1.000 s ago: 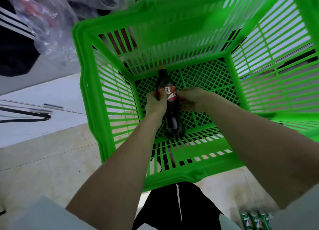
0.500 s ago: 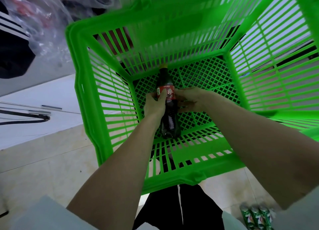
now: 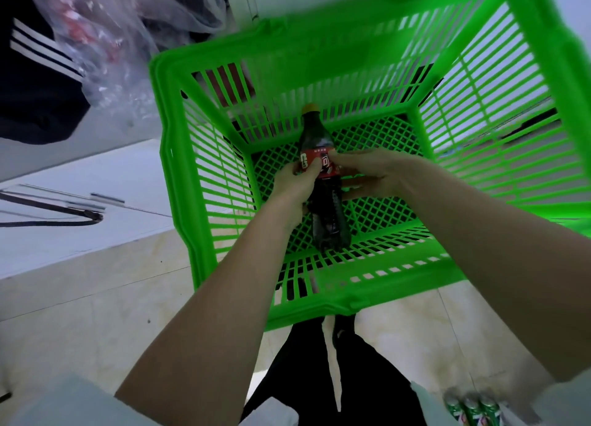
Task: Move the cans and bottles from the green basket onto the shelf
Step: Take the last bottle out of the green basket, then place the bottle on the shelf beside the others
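A dark cola bottle (image 3: 323, 202) with a red label and a yellow cap is inside the green basket (image 3: 179, 176), its cap pointing away from me. My left hand (image 3: 295, 186) grips the bottle at the label from the left. My right hand (image 3: 367, 173) holds the same bottle from the right, fingers curled round its side. I see no other can or bottle inside the basket.
Three green cans (image 3: 473, 409) stand at the bottom right on the tiled floor. A clear plastic bag (image 3: 105, 42) and dark clothing with white stripes (image 3: 35, 83) lie at the upper left. A white board with a black cable (image 3: 51, 218) lies left of the basket.
The bottle has come up off the basket floor a little in both hands. The view has shifted, so the basket sits slightly more to the right in frame.
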